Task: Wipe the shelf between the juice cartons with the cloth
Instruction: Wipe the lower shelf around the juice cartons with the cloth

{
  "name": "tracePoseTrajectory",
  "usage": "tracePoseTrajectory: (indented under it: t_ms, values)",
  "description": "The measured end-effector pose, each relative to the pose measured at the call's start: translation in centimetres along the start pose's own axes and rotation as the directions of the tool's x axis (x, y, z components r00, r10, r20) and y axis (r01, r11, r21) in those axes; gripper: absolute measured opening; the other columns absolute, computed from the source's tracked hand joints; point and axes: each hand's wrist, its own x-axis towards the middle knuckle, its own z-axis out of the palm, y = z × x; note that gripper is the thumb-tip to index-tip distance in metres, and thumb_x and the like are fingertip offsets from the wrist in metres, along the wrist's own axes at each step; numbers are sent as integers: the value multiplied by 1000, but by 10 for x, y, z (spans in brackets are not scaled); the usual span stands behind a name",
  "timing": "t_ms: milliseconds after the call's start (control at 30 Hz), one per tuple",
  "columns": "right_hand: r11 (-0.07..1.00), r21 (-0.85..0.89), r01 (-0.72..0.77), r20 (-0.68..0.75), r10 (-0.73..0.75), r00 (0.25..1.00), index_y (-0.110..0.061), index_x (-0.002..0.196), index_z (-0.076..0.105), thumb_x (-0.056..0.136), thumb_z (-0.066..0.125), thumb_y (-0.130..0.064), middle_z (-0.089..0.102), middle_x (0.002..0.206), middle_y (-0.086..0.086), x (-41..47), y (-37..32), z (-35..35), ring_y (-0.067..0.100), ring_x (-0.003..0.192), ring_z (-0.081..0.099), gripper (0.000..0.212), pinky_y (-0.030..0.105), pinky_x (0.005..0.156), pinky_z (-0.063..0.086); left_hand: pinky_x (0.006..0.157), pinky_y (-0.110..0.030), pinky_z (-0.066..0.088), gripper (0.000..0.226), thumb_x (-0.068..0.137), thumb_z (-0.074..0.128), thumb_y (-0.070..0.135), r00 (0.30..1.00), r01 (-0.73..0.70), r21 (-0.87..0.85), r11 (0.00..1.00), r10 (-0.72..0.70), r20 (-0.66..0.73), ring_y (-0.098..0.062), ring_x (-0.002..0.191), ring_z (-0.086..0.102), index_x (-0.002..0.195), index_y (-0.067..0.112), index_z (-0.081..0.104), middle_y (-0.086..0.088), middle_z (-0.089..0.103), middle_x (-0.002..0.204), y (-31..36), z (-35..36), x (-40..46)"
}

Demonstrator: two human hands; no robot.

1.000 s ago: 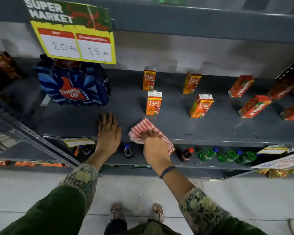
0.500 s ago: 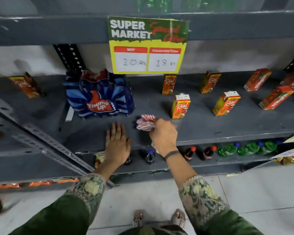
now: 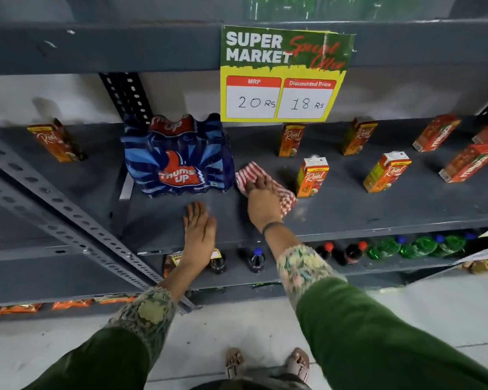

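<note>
A red-and-white striped cloth [image 3: 285, 196] lies on the grey shelf [image 3: 364, 209], pressed down under my right hand [image 3: 261, 199]. The cloth sits between the blue Thums Up pack [image 3: 178, 161] and the nearest orange Real juice carton [image 3: 312, 177]. My left hand [image 3: 199, 233] rests flat on the shelf's front part, fingers together, holding nothing. More Real cartons stand behind and to the right: one at the back [image 3: 290, 139], another back one [image 3: 358, 137], a front one [image 3: 386, 171]. A lone carton [image 3: 54, 140] stands far left.
Red cartons [image 3: 468, 164] lie at the right end. A price sign [image 3: 282, 77] hangs from the shelf above. A perforated metal brace [image 3: 54, 209] slants across the left. Bottles [image 3: 352, 251] line the lower shelf. My feet stand on the tiled floor [image 3: 448, 313].
My right hand has pushed the cloth from the shelf's front edge deeper in, beside the Thums Up pack. The view shifted left. My left hand stayed flat near the front.
</note>
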Motion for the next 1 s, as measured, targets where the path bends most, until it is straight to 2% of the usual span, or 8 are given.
tracePoseTrajectory:
  t_ms: [200,300,367,533,667,800,900,1000]
  values:
    - [999,44,27,21,-28,999,-5,148,22,98,28,-5,14,158,22,-67,-21,18,37,147,8,51,44,123,9,119,-35,-8,49,100,23,17,998,23,-135,991,-30,-55,-19,145,-7,145,6,8,-11,-2,158,2,-3,0]
    - [976,198,89,94,-109,990,-8,135,49,91,41,0,46,143,22,-86,-23,2,37,134,41,46,42,113,36,119,-33,-6,48,101,22,19,997,29,-171,985,-42,-72,-16,145,-6,146,8,9,-8,-1,158,1,-3,-1]
    - [971,238,7,29,-14,999,-9,125,59,87,44,2,63,125,18,-89,-12,-15,36,116,59,42,41,97,49,120,-33,-6,48,101,23,20,997,18,-200,980,-34,-73,-15,145,-6,146,9,10,-7,0,158,3,-3,-4]
    - [978,167,-123,-178,153,972,-9,137,46,85,44,8,45,143,17,-71,30,-24,33,132,44,54,39,106,41,120,-35,-5,49,100,22,23,995,50,-226,973,-69,-74,-15,146,-3,146,9,11,-7,2,158,6,-2,-5]
    - [991,116,71,11,-73,997,-10,129,57,85,47,6,59,133,15,-75,14,2,31,124,54,48,38,106,45,120,-34,0,47,101,23,26,989,67,-347,935,-110,-103,-16,146,6,145,11,17,-5,10,158,8,-4,-8]
    - [887,282,365,71,-399,914,-22,125,61,77,48,10,64,130,7,-92,-6,-1,28,117,61,58,39,100,51,118,-49,20,84,75,40,78,962,231,-522,821,-273,-4,-23,138,33,137,22,41,-4,37,150,-16,-9,2]
    - [952,146,267,-146,-246,958,-20,130,56,80,48,6,55,140,7,-100,-3,-7,28,128,51,57,39,112,37,117,-32,16,58,94,31,49,952,227,-643,731,-307,-14,-12,136,31,140,14,36,4,34,148,6,-23,-6]
    - [969,98,226,20,-229,973,-11,127,58,86,43,6,57,136,12,-112,10,-6,31,127,50,47,41,115,33,115,-34,15,54,97,26,39,964,211,-601,771,-265,-1,-11,134,29,143,10,27,5,31,147,23,-26,-21]
